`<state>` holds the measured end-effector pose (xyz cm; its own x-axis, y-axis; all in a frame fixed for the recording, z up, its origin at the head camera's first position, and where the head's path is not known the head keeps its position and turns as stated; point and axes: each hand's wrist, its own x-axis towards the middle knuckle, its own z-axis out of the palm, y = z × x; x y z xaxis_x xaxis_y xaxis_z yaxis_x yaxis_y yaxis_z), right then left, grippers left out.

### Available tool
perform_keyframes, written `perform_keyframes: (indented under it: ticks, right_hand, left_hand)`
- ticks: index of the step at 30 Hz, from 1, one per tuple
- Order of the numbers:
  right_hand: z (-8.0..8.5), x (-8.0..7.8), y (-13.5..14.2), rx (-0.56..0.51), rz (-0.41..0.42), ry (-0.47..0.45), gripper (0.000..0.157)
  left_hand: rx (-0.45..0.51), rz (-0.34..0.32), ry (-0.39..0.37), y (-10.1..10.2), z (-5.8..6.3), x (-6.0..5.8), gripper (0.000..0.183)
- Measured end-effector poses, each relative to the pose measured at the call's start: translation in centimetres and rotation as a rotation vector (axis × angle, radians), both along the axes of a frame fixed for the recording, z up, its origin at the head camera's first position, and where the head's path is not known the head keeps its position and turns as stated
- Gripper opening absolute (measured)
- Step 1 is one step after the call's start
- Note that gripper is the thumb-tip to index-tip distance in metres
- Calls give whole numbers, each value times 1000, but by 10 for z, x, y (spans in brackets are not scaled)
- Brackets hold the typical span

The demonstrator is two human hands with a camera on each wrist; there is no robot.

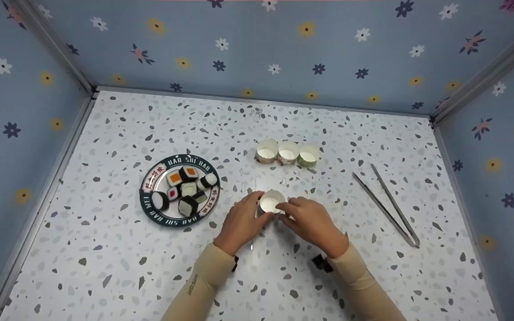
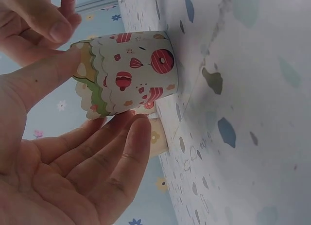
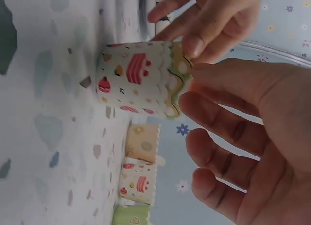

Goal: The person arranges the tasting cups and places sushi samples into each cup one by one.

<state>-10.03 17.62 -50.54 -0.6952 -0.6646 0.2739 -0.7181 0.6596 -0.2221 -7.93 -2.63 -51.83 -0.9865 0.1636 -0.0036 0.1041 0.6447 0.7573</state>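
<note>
A paper baking cup (image 1: 271, 203) stands upright on the table between both hands. Its side carries pink cake and doughnut prints, and several scalloped rims in white, green and orange show at its top, as if cups are nested. My left hand (image 1: 242, 219) holds it from the left, thumb near the rim and fingers around the far side. With thumb and index finger my right hand (image 1: 309, 221) pinches the rim from the right; the other fingers curl loosely beside it. In the right wrist view the cup's printed side (image 3: 129, 79) touches the tabletop.
Behind stand three more baking cups (image 1: 287, 154) in a row. A round plate (image 1: 147, 209) with several sushi pieces (image 1: 188, 191) lies to the left. Metal tongs (image 1: 386, 209) rest on the right. Flower-patterned panels (image 1: 248, 44) border the speckled table (image 1: 105, 147).
</note>
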Motion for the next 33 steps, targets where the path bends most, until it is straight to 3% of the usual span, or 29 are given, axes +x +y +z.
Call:
perform_keyframes:
  ticks: [6, 18, 33]
  right_hand:
    - [-7, 2, -4, 50, -19, 15, 15]
    - [-12, 3, -9, 34, -39, 42, 3]
    - [-13, 1, -7, -36, -33, 32, 7]
  left_hand:
    - [-10, -1, 4, 1, 1, 0, 55]
    - [-24, -5, -4, 0, -1, 0, 57]
    - [-5, 6, 69, 1, -4, 1, 51]
